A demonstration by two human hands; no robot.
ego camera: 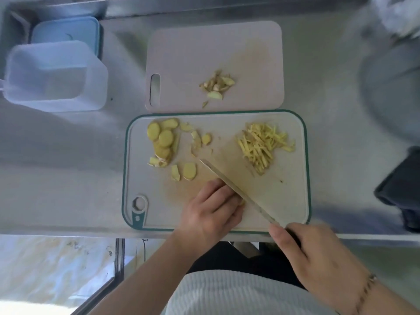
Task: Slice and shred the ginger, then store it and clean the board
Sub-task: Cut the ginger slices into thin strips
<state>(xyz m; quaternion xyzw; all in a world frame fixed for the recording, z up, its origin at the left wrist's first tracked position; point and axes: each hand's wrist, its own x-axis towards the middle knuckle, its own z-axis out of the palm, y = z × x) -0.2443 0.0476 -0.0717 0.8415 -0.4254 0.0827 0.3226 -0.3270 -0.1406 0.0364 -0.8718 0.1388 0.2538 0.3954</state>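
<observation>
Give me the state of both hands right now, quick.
Left hand: fingers curled, pressing a small yellow ginger piece on the teal-rimmed cutting board.
Right hand: gripping the steel kitchen knife.

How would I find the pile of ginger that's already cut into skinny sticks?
Look at the cutting board with the green rim, nearest the person. The shredded ginger lies on its far right part, beyond the knife. Unlike the round slices on the left, it is thin strips.

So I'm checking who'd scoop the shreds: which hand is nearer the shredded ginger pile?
Right. The right hand grips the knife below the pile; the left hand sits lower-left, across the blade.
</observation>
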